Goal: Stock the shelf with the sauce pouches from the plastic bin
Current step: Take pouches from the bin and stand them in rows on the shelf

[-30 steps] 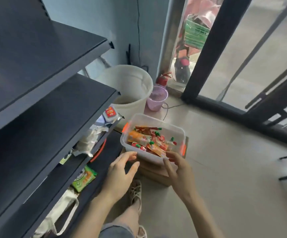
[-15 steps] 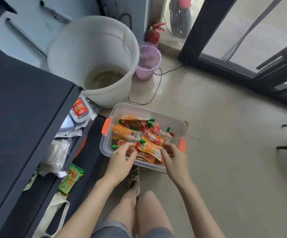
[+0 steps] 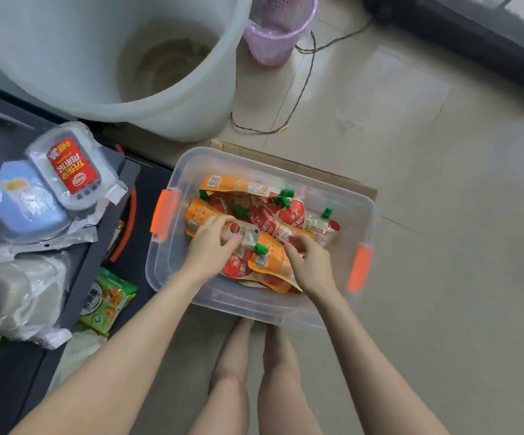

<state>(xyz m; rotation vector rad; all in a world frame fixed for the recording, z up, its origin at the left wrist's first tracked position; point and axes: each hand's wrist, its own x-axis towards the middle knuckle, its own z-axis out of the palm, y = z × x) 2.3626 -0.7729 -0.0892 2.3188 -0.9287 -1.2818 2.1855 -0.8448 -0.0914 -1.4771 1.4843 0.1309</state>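
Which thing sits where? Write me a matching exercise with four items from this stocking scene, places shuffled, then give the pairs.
Things
1. sauce pouches
2. purple basket
3. green snack packet
4. cardboard box

Places
A. under the clear plastic bin
B. on the floor beside the white bucket
C. inside the clear plastic bin
D. on the dark lower shelf

Pairs: 1-C, 2-B, 3-D, 4-A

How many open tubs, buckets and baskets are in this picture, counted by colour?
white bucket: 1
purple basket: 1
clear bin: 1
Total: 3
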